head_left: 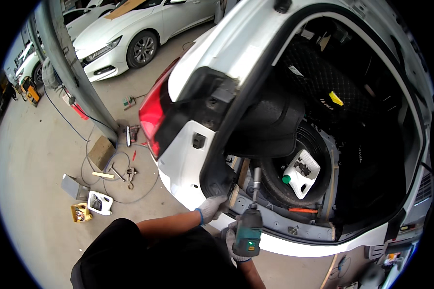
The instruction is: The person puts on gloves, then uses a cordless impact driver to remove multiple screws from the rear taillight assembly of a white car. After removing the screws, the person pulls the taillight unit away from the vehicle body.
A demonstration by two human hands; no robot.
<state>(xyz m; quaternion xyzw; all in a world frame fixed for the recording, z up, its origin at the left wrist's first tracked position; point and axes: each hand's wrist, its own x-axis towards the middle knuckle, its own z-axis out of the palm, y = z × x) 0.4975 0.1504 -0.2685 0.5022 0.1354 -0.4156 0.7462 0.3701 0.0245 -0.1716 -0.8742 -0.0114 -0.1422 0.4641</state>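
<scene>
Our right hand [230,243] curls its fingers around the teal power driver [249,232] above the near trunk sill [279,225], long axis near-to-far, socket [257,179] pointing far. Our left hand's [212,210] fingers we cannot tell. On the spare wheel [270,185], a cut white jug [300,186] holds dark pieces [302,168].

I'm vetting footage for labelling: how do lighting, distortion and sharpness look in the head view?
Head view: fisheye framing leaves black corners and curves the car's edges; the white bumper looks nearly washed out, while the trunk sinks into deep shadow on its right; the gloved left hand looks slightly soft, though the power tool remains recognisable.
</scene>
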